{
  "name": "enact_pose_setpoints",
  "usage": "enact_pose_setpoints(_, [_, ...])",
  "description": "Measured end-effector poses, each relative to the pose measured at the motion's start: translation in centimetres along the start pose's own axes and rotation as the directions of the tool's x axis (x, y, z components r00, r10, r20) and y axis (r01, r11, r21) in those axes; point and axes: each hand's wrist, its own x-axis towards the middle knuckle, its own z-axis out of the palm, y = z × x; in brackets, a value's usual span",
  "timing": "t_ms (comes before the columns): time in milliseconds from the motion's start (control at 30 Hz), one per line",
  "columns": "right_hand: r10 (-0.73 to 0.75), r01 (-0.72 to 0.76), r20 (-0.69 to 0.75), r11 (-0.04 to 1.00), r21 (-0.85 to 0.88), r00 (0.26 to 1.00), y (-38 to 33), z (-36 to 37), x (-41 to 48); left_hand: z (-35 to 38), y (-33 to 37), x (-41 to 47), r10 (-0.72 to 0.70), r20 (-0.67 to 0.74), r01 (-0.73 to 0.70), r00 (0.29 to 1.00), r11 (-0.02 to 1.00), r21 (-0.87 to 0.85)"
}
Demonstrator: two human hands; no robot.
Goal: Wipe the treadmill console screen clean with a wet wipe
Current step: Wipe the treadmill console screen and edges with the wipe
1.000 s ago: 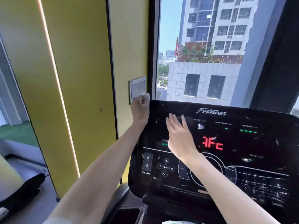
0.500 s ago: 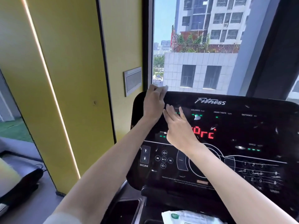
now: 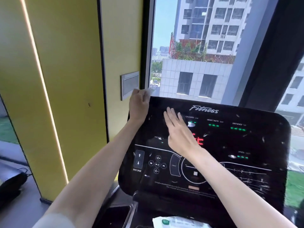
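Observation:
The black treadmill console (image 3: 230, 162) tilts toward me, with white specks and smears across its glossy screen. My left hand (image 3: 139, 104) is at the console's top left corner, fingers curled round a small, blurred white wet wipe (image 3: 150, 92) that sticks out above the edge. My right hand (image 3: 179, 132) lies flat on the screen with straight fingers, left of the red digits and just below the "Fitness" logo. It partly covers the display.
A pack of wet wipes (image 3: 179, 222) lies in the tray below the console. A yellow wall with a grey panel (image 3: 130, 84) stands close on the left. A large window (image 3: 205, 46) is directly behind the console. A dark cup holder (image 3: 115, 214) is at the lower left.
My left hand has slid left along the console's top edge, back to the corner, with the wipe in it. My right hand has stayed flat on the screen.

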Motion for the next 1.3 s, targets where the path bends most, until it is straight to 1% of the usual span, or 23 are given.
enact_pose_setpoints(67, [0.103, -0.103, -0.082, 0.995, 0.01, 0.991, 0.7, -0.1, -1.0, 0.3, 0.4, -0.1, -0.139, -0.127, 0.137, 0.982, 0.99, -0.025])
enact_pose_setpoints(100, [0.172, -0.169, -0.113, 0.985, 0.031, 0.979, 1.0, -0.2, -1.3, 0.8, 1.1, -0.5, -0.141, -0.131, 0.14, 0.981, 0.99, -0.012])
enact_pose_setpoints(167, [0.263, -0.259, -0.131, 0.965, 0.048, 0.956, 1.6, -0.6, -1.5, 2.1, 2.9, -1.7, 0.01, -0.022, -0.01, 1.0, 1.0, 0.008])
enact_pose_setpoints(233, [0.288, -0.286, -0.095, 0.958, 0.03, 0.953, 2.5, -1.1, -1.5, 2.7, 3.8, -2.4, 0.176, 0.086, -0.176, 0.981, 0.984, -0.013])
enact_pose_setpoints(267, [0.281, -0.28, -0.079, 0.96, 0.019, 0.957, 2.9, -1.2, -1.5, 2.8, 3.7, -2.2, 0.194, 0.097, -0.193, 0.976, 0.981, -0.025])
enact_pose_setpoints(300, [0.267, -0.267, -0.069, 0.964, 0.009, 0.961, 3.2, -1.3, -1.6, 2.7, 3.5, -1.9, 0.159, 0.078, -0.156, 0.984, 0.987, -0.041])
enact_pose_setpoints(367, [0.249, -0.249, -0.063, 0.968, 0.001, 0.966, 3.5, -1.0, -1.7, 2.7, 2.9, -1.6, -0.05, -0.037, 0.047, 0.998, 0.995, -0.092])
enact_pose_setpoints(433, [0.272, -0.27, -0.071, 0.962, 0.036, 0.96, 3.2, -0.7, -1.5, 3.4, 3.4, -2.1, -0.199, -0.152, 0.178, 0.968, 0.974, -0.141])
enact_pose_setpoints(467, [0.285, -0.282, -0.08, 0.958, 0.056, 0.955, 3.0, -0.6, -1.4, 4.0, 4.2, -2.6, -0.162, -0.159, 0.143, 0.974, 0.981, -0.128])
enact_pose_setpoints(567, [0.264, -0.261, -0.112, 0.964, 0.041, 0.958, 3.3, -0.4, -1.5, 5.5, 6.2, -4.3, 0.175, 0.015, -0.175, 0.984, 0.984, -0.047])
enact_pose_setpoints(633, [0.233, -0.23, -0.111, 0.972, 0.042, 0.966, 3.9, -0.7, -1.8, 5.3, 5.3, -3.6, 0.25, 0.042, -0.249, 0.967, 0.968, -0.013])
enact_pose_setpoints(700, [0.215, -0.21, -0.096, 0.976, 0.051, 0.972, 4.3, -0.9, -1.8, 4.6, 3.9, -2.9, 0.108, -0.086, -0.11, 0.99, 0.994, -0.024])
enact_pose_setpoints(767, [0.2, -0.197, -0.083, 0.98, 0.035, 0.976, 4.3, -0.9, -1.8, 4.3, 3.3, -2.8, -0.073, -0.243, 0.062, 0.967, 0.997, -0.053])
enact_pose_setpoints(800, [0.198, -0.197, -0.071, 0.98, 0.026, 0.978, 4.2, -0.8, -1.7, 4.5, 3.7, -3.1, -0.089, -0.272, 0.079, 0.958, 0.996, -0.047])
enact_pose_setpoints(867, [0.194, -0.194, -0.051, 0.981, 0.012, 0.98, 4.2, -0.9, -1.7, 5.3, 5.0, -3.8, 0.062, -0.209, -0.06, 0.976, 0.998, 0.019])
enact_pose_setpoints(933, [0.184, -0.185, -0.042, 0.983, -0.009, 0.982, 4.3, -1.1, -1.8, 5.7, 5.3, -4.1, 0.287, -0.033, -0.284, 0.957, 0.956, 0.068])
enact_pose_setpoints(967, [0.178, -0.179, -0.044, 0.984, -0.021, 0.983, 4.5, -1.2, -1.9, 5.5, 4.9, -3.8, 0.353, 0.036, -0.355, 0.935, 0.931, 0.082])
enact_pose_setpoints(1000, [0.17, -0.172, -0.05, 0.985, -0.024, 0.984, 4.5, -1.2, -1.8, 5.1, 4.3, -3.3, 0.357, 0.053, -0.361, 0.933, 0.928, 0.091])
enact_pose_setpoints(1033, [0.163, -0.164, -0.057, 0.986, -0.022, 0.985, 4.5, -1.2, -1.8, 4.7, 3.7, -2.8, 0.288, 0.01, -0.288, 0.958, 0.954, 0.087])
enact_pose_setpoints(1100, [0.156, -0.158, -0.057, 0.987, -0.029, 0.986, 4.5, -1.2, -1.9, 4.2, 3.0, -2.1, 0.025, -0.162, -0.018, 0.986, 0.999, 0.046])
enact_pose_setpoints(1133, [0.158, -0.161, -0.053, 0.986, -0.039, 0.986, 4.5, -1.2, -1.9, 4.3, 3.1, -2.2, -0.054, -0.22, 0.063, 0.974, 0.997, 0.034])
enact_pose_setpoints(1167, [0.162, -0.164, -0.044, 0.985, -0.051, 0.986, 4.6, -1.2, -1.9, 4.7, 3.7, -2.6, -0.053, -0.237, 0.063, 0.97, 0.997, 0.034])
enact_pose_setpoints(1300, [0.09, -0.091, -0.012, 0.992, -0.083, 0.996, 5.3, -2.2, -1.8, 6.8, 6.6, -4.8, 0.269, -0.027, -0.267, 0.963, 0.962, 0.056])
